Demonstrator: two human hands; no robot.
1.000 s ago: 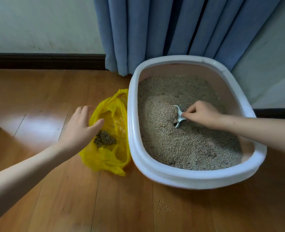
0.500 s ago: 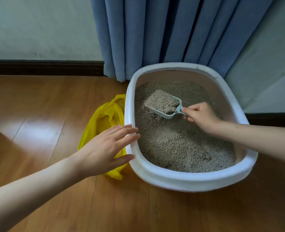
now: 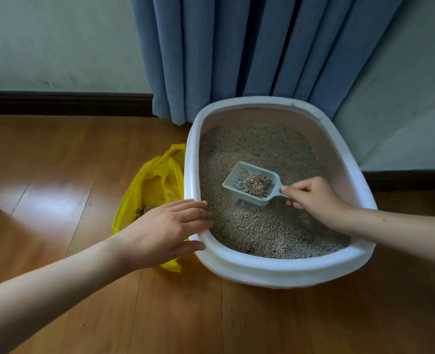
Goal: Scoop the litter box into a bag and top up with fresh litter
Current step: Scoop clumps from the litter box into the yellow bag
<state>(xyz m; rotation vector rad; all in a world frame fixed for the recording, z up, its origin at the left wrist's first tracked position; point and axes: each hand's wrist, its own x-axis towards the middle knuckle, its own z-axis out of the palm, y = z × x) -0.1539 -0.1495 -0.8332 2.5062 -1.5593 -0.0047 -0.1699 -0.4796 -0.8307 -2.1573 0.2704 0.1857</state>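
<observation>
1. At three o'clock in the head view, the right hand point(image 3: 313, 196) pinches one scoop point(image 3: 252, 183), holding a clump above the litter box point(image 3: 282, 270); the left hand point(image 3: 165, 228) rests flat-fingered on its nine o'clock rim.
2. Best sift gently, then carry it level to the one yellow bag point(image 3: 157, 180) just beside the box.

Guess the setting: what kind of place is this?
Likely a room in a home, at floor level by a window: wood-plank floor, blue curtain hanging to a dark baseboard, and a cat litter box set on the floor.
</observation>
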